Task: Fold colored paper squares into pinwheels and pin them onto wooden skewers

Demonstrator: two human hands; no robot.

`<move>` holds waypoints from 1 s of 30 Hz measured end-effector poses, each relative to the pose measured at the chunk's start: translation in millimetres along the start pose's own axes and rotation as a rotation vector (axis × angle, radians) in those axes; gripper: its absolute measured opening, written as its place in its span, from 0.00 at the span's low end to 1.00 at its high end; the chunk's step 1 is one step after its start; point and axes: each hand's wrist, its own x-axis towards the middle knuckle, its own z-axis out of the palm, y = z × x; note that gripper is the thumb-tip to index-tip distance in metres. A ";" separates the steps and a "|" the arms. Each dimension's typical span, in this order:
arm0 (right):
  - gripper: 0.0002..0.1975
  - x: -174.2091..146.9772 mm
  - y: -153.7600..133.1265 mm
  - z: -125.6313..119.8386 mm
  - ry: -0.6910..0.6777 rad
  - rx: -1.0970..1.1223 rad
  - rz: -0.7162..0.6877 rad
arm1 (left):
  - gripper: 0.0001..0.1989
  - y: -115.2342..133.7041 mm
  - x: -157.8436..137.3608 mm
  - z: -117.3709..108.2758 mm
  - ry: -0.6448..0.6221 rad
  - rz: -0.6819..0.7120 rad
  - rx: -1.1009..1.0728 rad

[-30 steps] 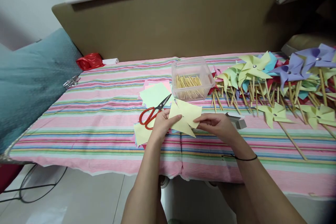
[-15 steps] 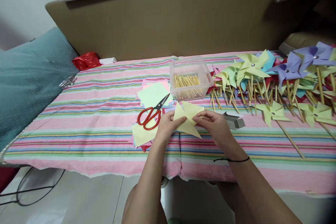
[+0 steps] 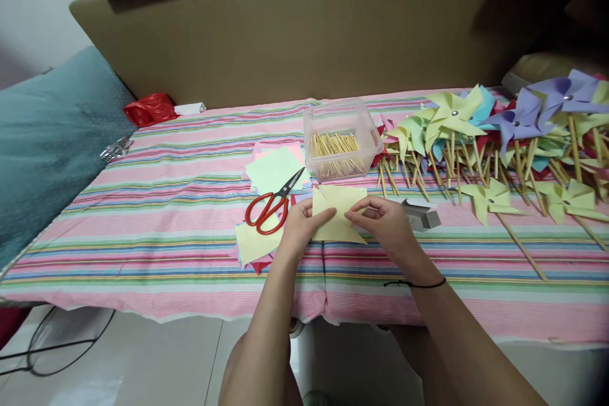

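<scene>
A square of yellow paper (image 3: pixel 339 219) with slits cut in from its corners is held up between both hands. My left hand (image 3: pixel 301 223) pinches its left side, thumb on top. My right hand (image 3: pixel 386 225) grips the right side between thumb and fingers. Left of the hands, red-handled scissors (image 3: pixel 275 203) lie across the paper stacks, blades pointing away to the upper right. Under the handles is a pile of yellow and coloured paper (image 3: pixel 257 242), and beyond it a stack topped with pale green paper (image 3: pixel 276 168).
A clear plastic box (image 3: pixel 342 136) of short wooden sticks stands behind my hands. Many finished paper pinwheels (image 3: pixel 454 114) crowd the right side. A small grey box (image 3: pixel 421 216) lies beside my right hand. A red plastic bag (image 3: pixel 151 109) sits at the back left by a teal cushion (image 3: pixel 52 146).
The yellow paper has flattened into a near-square; before, its cut parts were spread into separate points. Both hands keep hold of it. The view has shifted slightly.
</scene>
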 end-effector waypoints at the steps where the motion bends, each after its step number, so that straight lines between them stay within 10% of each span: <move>1: 0.13 0.0 -0.3 0.4 -0.001 0.001 -0.002 | 0.18 -0.7 0.5 -0.1 0.006 0.008 0.006; 30: 0.39 4.2 0.2 8.6 0.146 0.250 0.081 | 0.19 -4.2 2.0 8.4 0.135 0.094 -0.122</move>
